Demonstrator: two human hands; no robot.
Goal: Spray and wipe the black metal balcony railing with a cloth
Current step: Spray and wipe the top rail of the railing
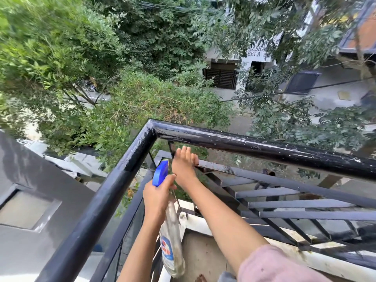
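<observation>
Black metal balcony railing (244, 144), glossy-wet at its corner, is touched on a lower bar by the outstretched right hand (183, 165), fingers straight, while the spray bottle (172, 237) is gripped at its neck by the curled fingers of the left hand (157, 198).

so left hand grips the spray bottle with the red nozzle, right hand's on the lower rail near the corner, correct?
No: the head view shows the nozzle is blue, not red. Otherwise right: the left hand grips the spray bottle and the right hand rests on the lower rail near the corner.
</observation>
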